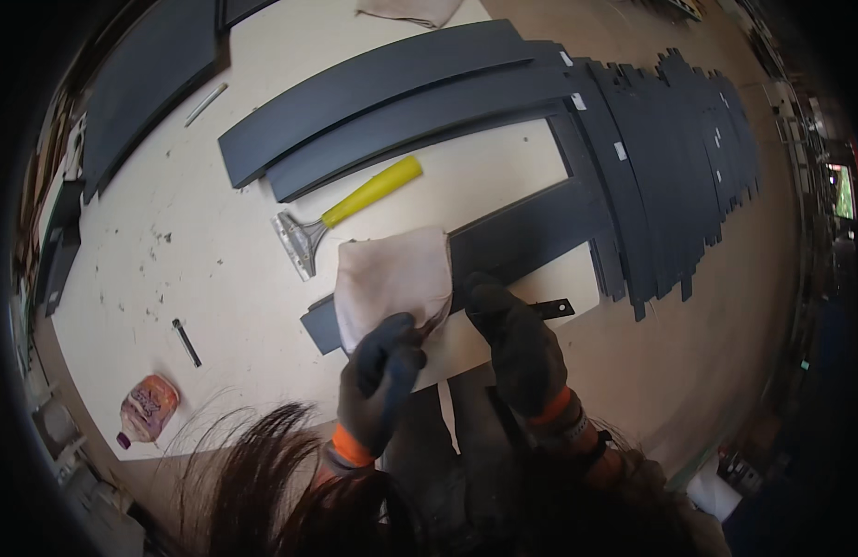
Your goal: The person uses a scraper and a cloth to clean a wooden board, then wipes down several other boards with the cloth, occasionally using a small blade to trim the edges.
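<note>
While gripping cloth [392,278], hands [447,357] close.

A pale beige cloth [392,278], soft and crumpled, lies draped over the near left end of a long dark grey panel strip [531,232]. The strip is flat and matte and lies on the light tabletop, running from near left up toward the far right, where it joins a dark frame. The cloth's near edge is bunched.
</note>
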`<control>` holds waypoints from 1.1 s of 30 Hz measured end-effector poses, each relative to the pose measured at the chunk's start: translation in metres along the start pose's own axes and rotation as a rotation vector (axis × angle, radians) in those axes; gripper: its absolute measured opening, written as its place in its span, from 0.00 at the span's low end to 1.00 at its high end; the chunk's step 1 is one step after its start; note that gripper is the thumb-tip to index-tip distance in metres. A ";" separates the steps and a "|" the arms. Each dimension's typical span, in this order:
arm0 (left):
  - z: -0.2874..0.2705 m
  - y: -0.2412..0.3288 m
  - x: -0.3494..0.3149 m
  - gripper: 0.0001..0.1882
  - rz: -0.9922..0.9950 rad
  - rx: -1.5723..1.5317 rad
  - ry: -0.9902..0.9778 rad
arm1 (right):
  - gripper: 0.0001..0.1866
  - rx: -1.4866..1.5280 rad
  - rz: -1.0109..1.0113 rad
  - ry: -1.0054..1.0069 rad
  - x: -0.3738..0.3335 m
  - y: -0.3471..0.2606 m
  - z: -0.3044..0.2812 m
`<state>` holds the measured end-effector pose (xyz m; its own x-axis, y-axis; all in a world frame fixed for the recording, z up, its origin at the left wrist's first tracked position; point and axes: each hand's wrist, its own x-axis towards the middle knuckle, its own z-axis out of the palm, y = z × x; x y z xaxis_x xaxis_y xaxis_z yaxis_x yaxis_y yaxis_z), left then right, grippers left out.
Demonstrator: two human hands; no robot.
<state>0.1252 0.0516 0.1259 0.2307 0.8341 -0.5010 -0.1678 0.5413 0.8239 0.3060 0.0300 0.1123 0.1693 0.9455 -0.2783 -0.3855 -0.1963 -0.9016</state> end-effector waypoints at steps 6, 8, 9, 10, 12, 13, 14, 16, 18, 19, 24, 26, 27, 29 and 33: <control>0.059 0.012 0.021 0.20 -0.091 -0.106 -0.177 | 0.28 -0.037 0.098 -0.057 -0.010 -0.012 -0.014; 0.067 0.008 0.025 0.16 -0.117 -0.117 -0.230 | 0.27 -0.088 0.068 -0.034 -0.010 -0.013 -0.018; 0.069 0.003 0.027 0.16 -0.121 -0.114 -0.234 | 0.25 -0.142 0.039 -0.019 -0.010 -0.014 -0.020; 0.068 -0.004 0.029 0.14 -0.085 -0.042 -0.222 | 0.25 -0.141 0.040 -0.014 -0.008 -0.016 -0.020; 0.067 -0.008 0.032 0.12 -0.052 0.029 -0.213 | 0.17 -0.038 0.055 0.153 -0.003 -0.023 -0.019; 0.066 -0.007 0.033 0.12 0.059 0.131 -0.245 | 0.17 -0.038 0.056 0.154 0.000 -0.028 -0.025; 0.063 -0.008 0.033 0.13 0.170 0.236 -0.266 | 0.17 -0.057 0.069 0.056 0.003 -0.030 -0.033; 0.059 0.007 0.042 0.15 0.353 0.390 -0.310 | 0.17 -0.084 0.082 -0.036 0.007 -0.046 -0.047; 0.062 0.017 0.042 0.18 0.541 0.563 -0.338 | 0.18 -0.546 -0.034 -0.248 0.012 -0.063 -0.057; 0.065 0.021 0.040 0.19 0.399 0.502 -0.244 | 0.17 -0.547 -0.261 -0.241 0.017 -0.066 -0.055; 0.025 0.010 0.048 0.19 0.299 1.067 0.005 | 0.16 -1.027 -0.568 -0.269 0.015 -0.104 -0.035; 0.016 0.015 0.045 0.19 0.225 1.169 -0.024 | 0.13 -1.103 -0.585 -0.343 0.012 -0.113 -0.036; 0.017 0.022 0.038 0.18 0.093 1.243 -0.041 | 0.12 -1.095 -0.679 -0.357 0.012 -0.110 -0.042; 0.014 0.026 0.028 0.16 -0.150 1.260 -0.060 | 0.12 -1.079 -0.712 -0.333 0.007 -0.114 -0.038; -0.010 0.007 0.013 0.16 -0.018 1.087 0.088 | 0.11 -1.033 -0.771 -0.303 0.010 -0.116 -0.035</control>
<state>0.1175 0.0672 0.1225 0.1483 0.8549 -0.4972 0.7820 0.2064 0.5881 0.3840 0.0532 0.2026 -0.2275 0.8970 0.3791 0.6038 0.4354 -0.6677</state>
